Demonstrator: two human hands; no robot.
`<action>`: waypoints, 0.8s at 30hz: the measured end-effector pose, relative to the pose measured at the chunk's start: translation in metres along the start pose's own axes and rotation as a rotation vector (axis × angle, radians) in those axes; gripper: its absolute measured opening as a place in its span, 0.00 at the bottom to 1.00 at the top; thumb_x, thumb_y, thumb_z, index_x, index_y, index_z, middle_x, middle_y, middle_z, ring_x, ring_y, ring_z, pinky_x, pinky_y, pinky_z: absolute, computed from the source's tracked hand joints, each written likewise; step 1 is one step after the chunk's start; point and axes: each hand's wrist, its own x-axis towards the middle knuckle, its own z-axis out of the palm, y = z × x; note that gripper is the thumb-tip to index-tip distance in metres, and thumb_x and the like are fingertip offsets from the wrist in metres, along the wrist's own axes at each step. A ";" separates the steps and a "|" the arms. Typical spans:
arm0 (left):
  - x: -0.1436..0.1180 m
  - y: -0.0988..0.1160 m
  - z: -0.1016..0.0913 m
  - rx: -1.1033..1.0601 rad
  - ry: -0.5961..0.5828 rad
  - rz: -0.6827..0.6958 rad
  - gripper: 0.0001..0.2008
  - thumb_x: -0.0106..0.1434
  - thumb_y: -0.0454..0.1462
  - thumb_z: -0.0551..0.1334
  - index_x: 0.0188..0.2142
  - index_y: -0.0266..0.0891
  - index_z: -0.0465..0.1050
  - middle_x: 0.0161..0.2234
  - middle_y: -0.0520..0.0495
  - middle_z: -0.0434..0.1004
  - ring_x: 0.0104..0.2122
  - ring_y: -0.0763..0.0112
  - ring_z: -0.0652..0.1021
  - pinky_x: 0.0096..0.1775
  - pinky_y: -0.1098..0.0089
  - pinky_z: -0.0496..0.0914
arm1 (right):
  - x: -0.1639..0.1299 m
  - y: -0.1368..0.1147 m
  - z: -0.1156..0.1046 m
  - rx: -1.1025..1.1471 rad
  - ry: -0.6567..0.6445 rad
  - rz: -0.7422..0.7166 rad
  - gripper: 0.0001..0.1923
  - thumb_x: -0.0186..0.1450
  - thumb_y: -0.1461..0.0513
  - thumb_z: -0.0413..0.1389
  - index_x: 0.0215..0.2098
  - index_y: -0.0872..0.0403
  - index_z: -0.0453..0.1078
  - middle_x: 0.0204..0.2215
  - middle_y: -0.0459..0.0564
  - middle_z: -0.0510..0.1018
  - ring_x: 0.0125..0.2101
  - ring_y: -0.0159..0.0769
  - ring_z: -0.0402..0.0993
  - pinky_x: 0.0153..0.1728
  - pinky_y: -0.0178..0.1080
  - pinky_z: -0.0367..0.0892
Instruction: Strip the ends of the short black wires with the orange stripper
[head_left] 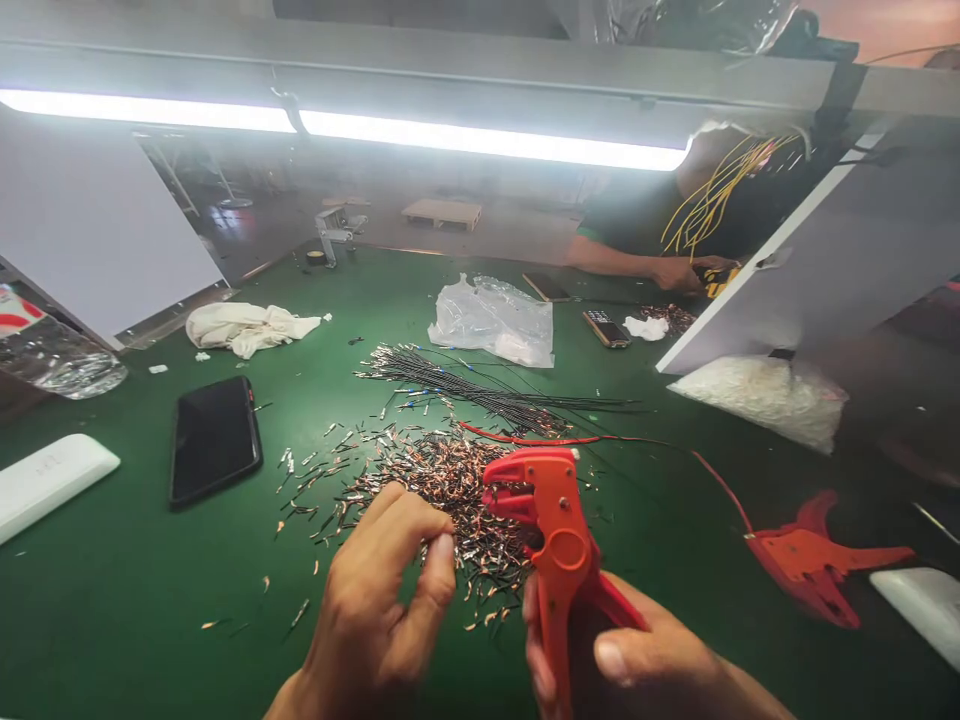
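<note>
Orange wire stripper (pixel 559 540) upright, gripped by its handles in right hand (pixel 637 670), low centre. Left hand (pixel 386 590) beside it, fingertips pinched together on a thin wire piece. Behind both: scrap pile (pixel 442 480), black wire bundle (pixel 480 390), phone (pixel 214 438) further left on green table (pixel 112 590).

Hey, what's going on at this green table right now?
A person sits at a green table handling wire. The right hand grips an orange wire stripper, its head pointing up. The left hand pinches something small between thumb and fingers, too fine to make out. Beyond the hands lie a pile of stripped wire scraps and a bundle of thin black wires. A black phone lies to the left. Across the table, another person's hand works with yellow wires.
</note>
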 end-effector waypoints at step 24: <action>-0.011 -0.007 0.035 0.128 -0.148 0.072 0.09 0.65 0.26 0.57 0.34 0.37 0.73 0.24 0.51 0.70 0.26 0.69 0.69 0.28 0.70 0.66 | -0.014 -0.021 -0.041 -2.312 1.039 -0.064 0.29 0.68 0.44 0.51 0.53 0.59 0.65 0.47 0.70 0.74 0.42 0.63 0.73 0.34 0.57 0.69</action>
